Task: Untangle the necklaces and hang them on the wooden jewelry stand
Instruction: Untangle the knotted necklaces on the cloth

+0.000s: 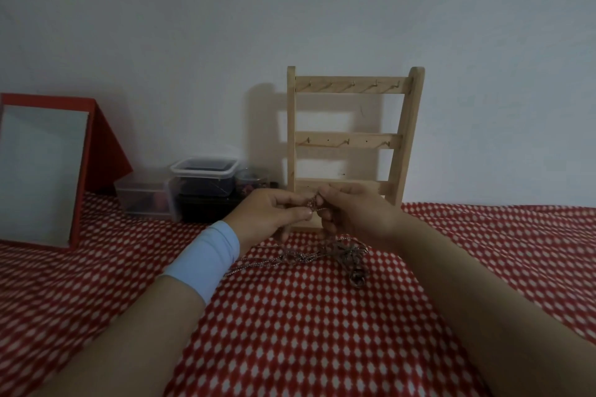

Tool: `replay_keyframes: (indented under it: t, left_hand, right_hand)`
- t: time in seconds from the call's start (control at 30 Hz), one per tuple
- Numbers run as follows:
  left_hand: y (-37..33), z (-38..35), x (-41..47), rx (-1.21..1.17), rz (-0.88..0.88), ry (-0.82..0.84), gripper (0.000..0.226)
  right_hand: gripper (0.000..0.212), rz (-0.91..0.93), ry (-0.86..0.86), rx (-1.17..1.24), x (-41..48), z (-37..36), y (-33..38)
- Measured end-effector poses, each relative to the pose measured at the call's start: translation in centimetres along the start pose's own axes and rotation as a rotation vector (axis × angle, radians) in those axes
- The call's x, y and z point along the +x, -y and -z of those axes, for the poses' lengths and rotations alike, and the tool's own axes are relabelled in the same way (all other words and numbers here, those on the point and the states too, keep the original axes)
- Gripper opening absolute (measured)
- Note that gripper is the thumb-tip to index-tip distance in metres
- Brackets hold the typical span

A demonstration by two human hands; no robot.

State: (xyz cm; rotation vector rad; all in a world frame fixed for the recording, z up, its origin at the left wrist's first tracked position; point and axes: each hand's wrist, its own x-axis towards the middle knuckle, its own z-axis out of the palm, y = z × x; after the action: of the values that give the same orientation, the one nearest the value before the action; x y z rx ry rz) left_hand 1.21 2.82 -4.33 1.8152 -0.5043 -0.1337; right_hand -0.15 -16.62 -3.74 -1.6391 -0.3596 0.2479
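Your left hand (274, 213) and right hand (351, 213) meet just in front of the foot of the wooden jewelry stand (348, 138). Both have curled fingers pinching what looks like a thin stretch of chain, though blur hides the exact grip. The rest of the tangled necklaces (342, 255) lies heaped on the red-and-white cloth (322, 316) just beneath your hands.
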Motion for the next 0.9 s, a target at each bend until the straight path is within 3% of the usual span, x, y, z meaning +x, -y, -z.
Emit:
replay_keyframes:
  t: [0.07, 0.17, 0.23, 0.53, 0.73, 0.83, 0.9]
  left_hand:
    - [-0.1, 0.1, 0.0, 0.017, -0.002, -0.012, 0.009]
    - [-0.3, 0.3, 0.0, 0.04, 0.013, -0.062, 0.014]
    - [-0.1, 0.4, 0.1, 0.067, 0.017, -0.075, 0.015]
    - [-0.6, 0.8, 0.0, 0.131, -0.018, -0.077, 0.013]
    - [-0.3, 0.5, 0.1, 0.055, 0.033, -0.08, 0.012]
    - [-0.2, 0.5, 0.1, -0.008, 0.034, -0.08, 0.003]
    - [-0.1, 0.5, 0.3, -0.088, 0.045, -0.104, 0.009]
  right_hand:
    - [0.031, -0.008, -0.076, -0.037, 0.0, -0.1, 0.0]
    - [0.007, 0.099, -0.288, -0.337, 0.2, -0.2, -0.3]
    - [0.008, 0.191, -0.352, -0.438, 0.2, -0.2, -0.5]
    - [0.013, 0.086, -0.255, -0.353, -0.6, -0.6, 0.5]
    - [0.014, -0.011, -0.27, -0.096, -0.6, -0.5, 0.6]
    - [0.009, -0.048, -0.233, -0.008, -0.4, -0.7, 0.6]
    - [0.013, -0.069, -0.187, 0.022, -0.5, -0.7, 0.7]
